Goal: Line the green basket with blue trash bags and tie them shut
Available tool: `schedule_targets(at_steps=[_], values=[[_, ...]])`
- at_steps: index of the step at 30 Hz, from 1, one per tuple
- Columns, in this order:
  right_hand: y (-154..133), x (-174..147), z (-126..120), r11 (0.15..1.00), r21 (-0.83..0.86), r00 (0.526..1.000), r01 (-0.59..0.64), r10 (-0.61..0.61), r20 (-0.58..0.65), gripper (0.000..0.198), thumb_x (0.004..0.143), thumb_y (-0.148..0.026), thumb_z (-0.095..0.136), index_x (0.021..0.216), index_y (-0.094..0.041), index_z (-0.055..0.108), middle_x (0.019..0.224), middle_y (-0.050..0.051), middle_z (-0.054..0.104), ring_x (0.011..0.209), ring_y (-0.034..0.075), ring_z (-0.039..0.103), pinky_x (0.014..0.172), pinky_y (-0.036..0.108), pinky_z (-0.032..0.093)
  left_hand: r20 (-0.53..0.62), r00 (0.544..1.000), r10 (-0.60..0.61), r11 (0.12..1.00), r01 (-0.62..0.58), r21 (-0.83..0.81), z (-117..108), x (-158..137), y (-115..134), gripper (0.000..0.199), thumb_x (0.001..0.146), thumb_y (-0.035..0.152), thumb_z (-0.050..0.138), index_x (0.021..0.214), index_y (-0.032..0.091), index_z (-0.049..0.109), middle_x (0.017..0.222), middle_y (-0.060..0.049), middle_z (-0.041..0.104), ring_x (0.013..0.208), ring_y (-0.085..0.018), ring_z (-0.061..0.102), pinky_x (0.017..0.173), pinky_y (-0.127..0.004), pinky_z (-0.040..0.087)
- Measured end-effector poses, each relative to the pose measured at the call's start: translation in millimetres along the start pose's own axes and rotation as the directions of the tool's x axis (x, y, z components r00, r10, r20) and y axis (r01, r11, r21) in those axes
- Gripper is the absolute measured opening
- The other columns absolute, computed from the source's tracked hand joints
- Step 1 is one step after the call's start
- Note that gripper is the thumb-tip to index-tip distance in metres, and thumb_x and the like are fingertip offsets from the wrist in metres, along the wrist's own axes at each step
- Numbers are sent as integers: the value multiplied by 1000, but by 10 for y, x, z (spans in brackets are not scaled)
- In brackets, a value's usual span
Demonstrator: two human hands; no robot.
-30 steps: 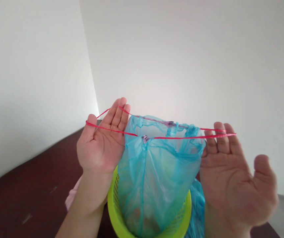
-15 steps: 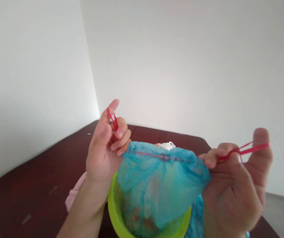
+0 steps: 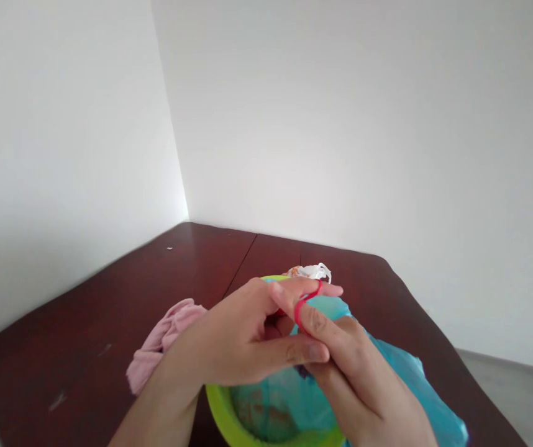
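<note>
My left hand (image 3: 243,338) and my right hand (image 3: 357,366) meet above a yellow-green basket (image 3: 221,413). A red drawstring (image 3: 299,313) runs looped round the index fingers of both hands, which cross each other. The string belongs to a thin blue plastic bag (image 3: 310,400) that lines the basket. My left thumb lies against the right hand's fingers, and the other left fingers curl underneath, partly hidden. Most of the bag's gathered mouth is behind the hands. More blue plastic spreads on the table beyond the right wrist.
A crumpled pink cloth (image 3: 166,338) lies left of the basket on the dark red-brown table (image 3: 122,323). Behind the basket is a white plastic bag (image 3: 315,272) with orange patches. White walls (image 3: 341,124) stand behind and at the left.
My hands were apart, pulling the red loops outward with the bag's mouth stretched between them. Now they have come together and crossed fingers, and the bag's mouth has sunk lower.
</note>
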State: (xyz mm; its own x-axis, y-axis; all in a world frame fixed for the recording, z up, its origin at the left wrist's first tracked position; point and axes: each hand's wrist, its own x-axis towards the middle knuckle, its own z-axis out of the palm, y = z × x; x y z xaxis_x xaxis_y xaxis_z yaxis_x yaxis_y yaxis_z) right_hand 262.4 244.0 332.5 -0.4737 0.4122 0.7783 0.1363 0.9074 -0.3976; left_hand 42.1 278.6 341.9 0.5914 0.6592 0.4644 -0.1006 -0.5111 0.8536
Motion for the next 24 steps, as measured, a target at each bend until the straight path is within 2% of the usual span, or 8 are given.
schedule_targets(at_steps=[3, 6, 9, 14, 17, 19, 21, 24], values=[[-53, 37, 37, 998, 2, 998, -55, 55, -17, 92, 104, -12, 66, 187, -48, 51, 127, 4, 91, 104, 29, 90, 92, 41, 80, 53, 997, 54, 998, -55, 3, 69, 19, 33, 23, 112, 43, 87, 126, 26, 93, 111, -8, 88, 98, -24, 80, 87, -32, 65], [-68, -77, 72, 991, 19, 990, -136, 137, -26, 85, 106, -9, 63, 182, -47, 60, 98, 0, 87, 77, 22, 83, 67, 31, 74, 87, 995, 55, 998, -56, 9, 59, 30, 38, 22, 114, 42, 85, 104, 22, 91, 100, -6, 88, 87, -21, 80, 85, -31, 65], [-40, -240, 81, 980, 34, 976, -198, 200, -85, 75, 110, -14, 69, 178, -47, 65, 83, -3, 79, 60, 18, 72, 50, 26, 61, 89, 996, 12, 1000, -10, -27, 35, 36, 41, 29, 118, 45, 79, 102, 22, 88, 94, -6, 87, 82, -22, 81, 79, -31, 65], [14, -276, 26, 973, 42, 918, -227, 228, -324, 34, 113, -26, 82, 144, -36, 89, 115, 8, 89, 102, 26, 86, 78, 35, 74, 24, 999, 21, 1000, -21, -6, 28, 44, 87, 40, 124, 45, 67, 98, 22, 87, 93, -7, 87, 88, -23, 79, 87, -34, 62], [40, -180, 33, 971, 151, 917, -184, 225, -330, 22, 112, -21, 82, 130, -31, 90, 113, 7, 85, 98, 23, 84, 80, 34, 72, 25, 999, 27, 995, -29, 100, -25, 45, 61, 38, 120, 49, 72, 99, 22, 88, 89, -6, 82, 84, -23, 72, 82, -33, 57], [61, -143, 65, 966, 214, 892, -148, 224, -392, 19, 111, -15, 82, 124, -29, 85, 108, 4, 81, 93, 19, 81, 80, 31, 71, 53, 999, 4, 993, -11, 120, -58, 37, 16, 41, 119, 53, 73, 97, 21, 87, 83, -5, 76, 76, -20, 66, 74, -31, 51], [85, -141, 94, 968, 208, 862, -140, 223, -456, 22, 110, -14, 83, 126, -29, 82, 116, 5, 81, 104, 20, 81, 85, 31, 71, 62, 997, -39, 995, 33, 95, -68, 25, -25, 45, 116, 59, 77, 95, 20, 83, 77, -2, 68, 69, -17, 57, 65, -29, 44], [117, -154, 96, 967, 152, 874, -205, 251, -416, 38, 110, -17, 84, 145, -31, 78, 135, 8, 80, 116, 22, 81, 94, 34, 71, 63, 996, -68, 997, 66, 29, -44, 19, -35, 51, 107, 65, 88, 87, 21, 71, 70, 3, 52, 62, -13, 41, 57, -28, 30]])
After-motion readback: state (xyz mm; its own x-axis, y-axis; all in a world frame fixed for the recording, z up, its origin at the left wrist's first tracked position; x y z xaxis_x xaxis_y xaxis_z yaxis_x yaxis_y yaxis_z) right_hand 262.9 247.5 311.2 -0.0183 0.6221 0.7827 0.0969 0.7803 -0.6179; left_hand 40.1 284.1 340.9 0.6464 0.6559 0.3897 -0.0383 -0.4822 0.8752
